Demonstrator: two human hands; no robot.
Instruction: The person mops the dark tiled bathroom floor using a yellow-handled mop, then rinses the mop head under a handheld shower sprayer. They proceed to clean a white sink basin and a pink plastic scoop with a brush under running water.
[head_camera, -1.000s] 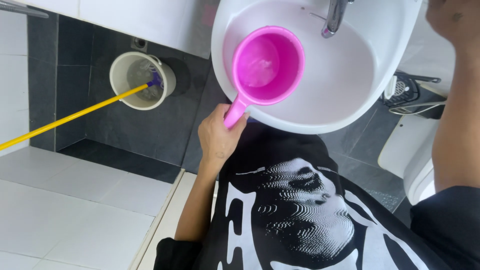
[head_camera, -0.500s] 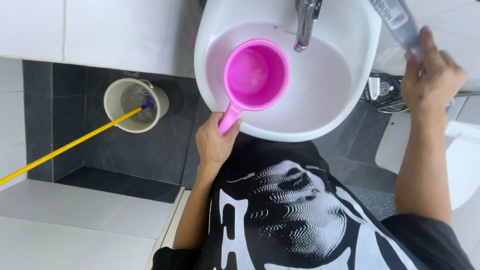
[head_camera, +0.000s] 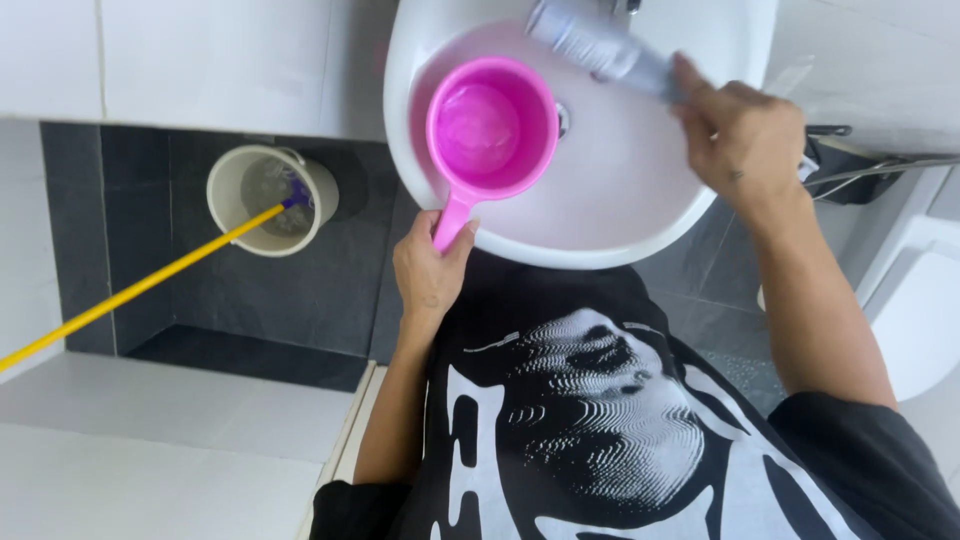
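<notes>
At the far left a yellow mop handle (head_camera: 140, 285) slants up into a cream bucket (head_camera: 225, 195) on the dark floor tiles, placed as it was half a second ago. Next, the left hand (head_camera: 430, 270) keeps its fingers wrapped around the handle of the pink dipper (head_camera: 492, 130), whose bowl sits inside the white sink (head_camera: 620, 200) with a little water in it; the grip and the dipper's place are unchanged. To the right, the right hand (head_camera: 745, 140) has come in from beside the sink and now hangs over the basin, fingers closed around a grey bottle (head_camera: 600, 48) tilted toward the dipper, blurred. A white toilet (head_camera: 915, 310) shows at the right edge.
</notes>
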